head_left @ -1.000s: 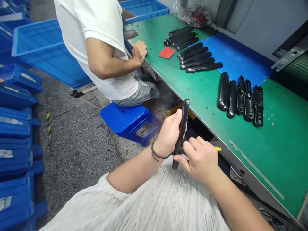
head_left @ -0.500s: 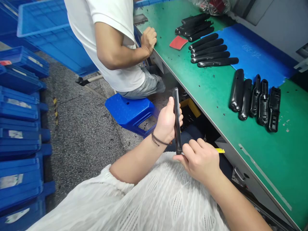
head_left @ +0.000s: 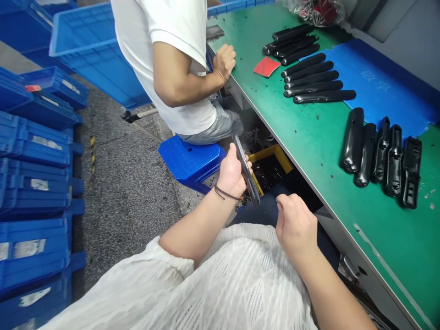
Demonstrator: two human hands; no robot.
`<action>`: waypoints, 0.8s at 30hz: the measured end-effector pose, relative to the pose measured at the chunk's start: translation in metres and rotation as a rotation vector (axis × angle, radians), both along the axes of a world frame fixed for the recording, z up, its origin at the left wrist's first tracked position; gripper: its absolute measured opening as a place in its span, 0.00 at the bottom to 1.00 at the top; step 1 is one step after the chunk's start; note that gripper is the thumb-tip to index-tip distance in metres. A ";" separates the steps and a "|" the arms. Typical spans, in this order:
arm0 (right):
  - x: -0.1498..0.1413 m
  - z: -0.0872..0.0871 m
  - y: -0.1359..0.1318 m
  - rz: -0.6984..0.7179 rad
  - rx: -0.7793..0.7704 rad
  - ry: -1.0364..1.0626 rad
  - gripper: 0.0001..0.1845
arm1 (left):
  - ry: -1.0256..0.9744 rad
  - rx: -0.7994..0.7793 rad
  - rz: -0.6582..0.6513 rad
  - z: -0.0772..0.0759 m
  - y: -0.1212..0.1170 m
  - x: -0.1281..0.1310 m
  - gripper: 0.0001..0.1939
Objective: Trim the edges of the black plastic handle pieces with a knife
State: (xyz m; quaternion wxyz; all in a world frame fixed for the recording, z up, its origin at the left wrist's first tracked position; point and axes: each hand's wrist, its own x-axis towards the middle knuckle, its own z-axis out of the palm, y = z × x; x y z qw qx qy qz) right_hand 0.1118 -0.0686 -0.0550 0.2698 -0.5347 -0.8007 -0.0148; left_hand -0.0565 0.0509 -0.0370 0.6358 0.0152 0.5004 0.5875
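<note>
My left hand (head_left: 233, 172) is wrapped round a long, black plastic handle shell (head_left: 248, 176), held tilted above my lap with its lower end toward me. My right hand (head_left: 297, 224) is closed in a fist to the right of the shell, apart from it. A small tip pokes out by the thumb; the yellow grip of the tool in this fist, seen a moment earlier, is hidden by the fingers. More black plastic shells (head_left: 352, 140) lie on the green table to the right, some showing their hollow, ribbed insides.
A co-worker in a white shirt (head_left: 137, 46) sits on a blue stool (head_left: 189, 156), a hand at the edge of the green table (head_left: 309, 137). A yellow bin (head_left: 283, 158) is below. Stacked blue crates (head_left: 34, 183) stand left. A red pad (head_left: 266, 67) lies on the table.
My right hand has moved away from the shell's lower end, to the right, and turned so the yellow grip no longer shows. The shell has tilted over. The view has shifted left.
</note>
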 end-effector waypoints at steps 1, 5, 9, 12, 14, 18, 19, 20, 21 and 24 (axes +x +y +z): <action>0.001 -0.004 0.006 -0.024 -0.051 -0.060 0.18 | -0.007 -0.001 0.010 0.000 0.000 -0.002 0.23; 0.001 -0.020 0.022 -0.170 -0.279 -0.132 0.24 | -0.025 -0.028 0.054 -0.002 0.002 -0.009 0.23; 0.000 -0.029 0.027 -0.267 -0.229 -0.021 0.17 | -0.026 -0.031 0.056 -0.004 0.003 -0.013 0.23; 0.000 -0.025 0.028 -0.257 -0.271 -0.020 0.07 | -0.025 -0.039 0.065 -0.005 0.003 -0.013 0.23; -0.002 -0.019 0.025 -0.218 -0.344 0.101 0.22 | -0.025 -0.037 0.074 -0.007 0.003 -0.012 0.24; -0.015 -0.006 0.011 0.022 -0.526 0.598 0.21 | -0.048 -0.006 0.113 -0.011 0.000 -0.004 0.23; -0.019 -0.004 0.007 0.057 -0.529 0.676 0.18 | -0.058 0.005 0.120 -0.012 -0.001 0.000 0.23; -0.023 -0.003 0.003 0.064 -0.497 0.718 0.14 | -0.066 0.017 0.118 -0.015 -0.002 0.003 0.23; -0.025 -0.003 0.000 0.050 -0.430 0.733 0.11 | -0.065 0.024 0.095 -0.017 -0.004 0.006 0.23; -0.023 0.001 -0.004 -0.013 -0.152 0.673 0.06 | 0.112 0.073 -0.066 -0.024 -0.014 0.012 0.17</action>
